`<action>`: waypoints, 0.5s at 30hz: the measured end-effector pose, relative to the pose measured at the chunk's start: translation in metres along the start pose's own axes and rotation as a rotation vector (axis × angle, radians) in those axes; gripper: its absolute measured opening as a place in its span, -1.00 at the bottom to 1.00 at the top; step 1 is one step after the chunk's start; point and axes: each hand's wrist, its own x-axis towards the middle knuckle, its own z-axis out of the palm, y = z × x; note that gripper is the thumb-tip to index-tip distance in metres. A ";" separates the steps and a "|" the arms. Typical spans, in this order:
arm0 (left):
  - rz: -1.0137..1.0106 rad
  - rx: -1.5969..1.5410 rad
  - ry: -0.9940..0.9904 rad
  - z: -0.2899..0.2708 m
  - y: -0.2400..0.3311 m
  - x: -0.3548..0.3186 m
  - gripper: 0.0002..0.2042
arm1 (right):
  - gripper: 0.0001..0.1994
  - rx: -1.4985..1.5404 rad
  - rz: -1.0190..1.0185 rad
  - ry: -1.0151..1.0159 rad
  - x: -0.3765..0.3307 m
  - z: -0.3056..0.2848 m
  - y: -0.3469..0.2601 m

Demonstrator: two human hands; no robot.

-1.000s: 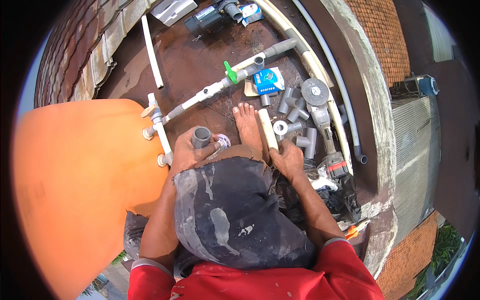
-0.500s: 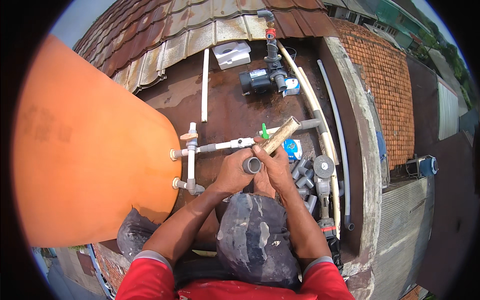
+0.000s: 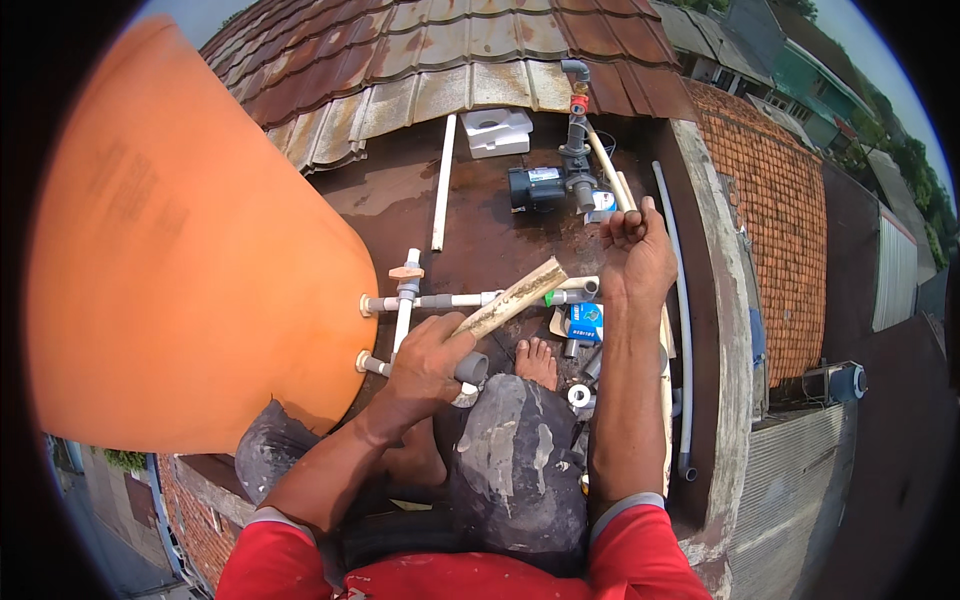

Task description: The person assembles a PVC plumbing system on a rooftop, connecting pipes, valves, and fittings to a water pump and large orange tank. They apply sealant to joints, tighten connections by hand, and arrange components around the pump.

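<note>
My left hand [image 3: 430, 362] is closed around a short, stained cream pipe [image 3: 515, 298] that slants up to the right. A grey pipe fitting [image 3: 472, 368] with its round mouth showing sticks out beside the same hand. Up on the right is my right hand [image 3: 640, 258], its fingers curled and thumb pointing up. It overlaps a long cream pipe [image 3: 611, 170]; whether anything is inside the fingers is hidden. Between the hands, a white pipe line [image 3: 465, 300] with a green-handled valve [image 3: 553, 297] runs from the orange tank [image 3: 200, 280].
A black pump [image 3: 537, 189] stands ahead near a white foam block [image 3: 498, 133]. A blue-and-white box [image 3: 583, 323] lies by my bare foot [image 3: 537, 363]. A grey pipe [image 3: 675, 320] lies along the low wall [image 3: 727, 330] at right. Lower roofs lie beyond it.
My hands have parted. The right one has left the cream pipe and risen to the right, while the left keeps the pipe and the grey fitting, now lower and further left.
</note>
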 end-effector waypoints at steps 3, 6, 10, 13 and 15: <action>-0.093 -0.013 -0.046 -0.033 -0.010 -0.039 -0.62 | -0.74 -0.825 -0.404 -0.307 0.017 0.010 -0.046; -0.285 -0.146 -0.205 -0.085 -0.006 -0.047 -0.68 | -0.46 -1.598 -1.056 -1.112 -0.076 0.054 -0.021; -0.487 -0.529 -0.394 -0.143 0.035 -0.021 -0.75 | -0.89 -1.768 -1.335 -1.747 -0.119 0.066 0.032; -0.312 -0.218 -0.388 -0.171 0.034 -0.034 -0.77 | -0.91 -1.836 -1.133 -1.775 -0.127 0.087 0.046; 0.010 0.234 -0.254 -0.181 0.027 -0.057 -0.77 | -0.88 -1.946 -0.785 -1.864 -0.145 0.112 0.054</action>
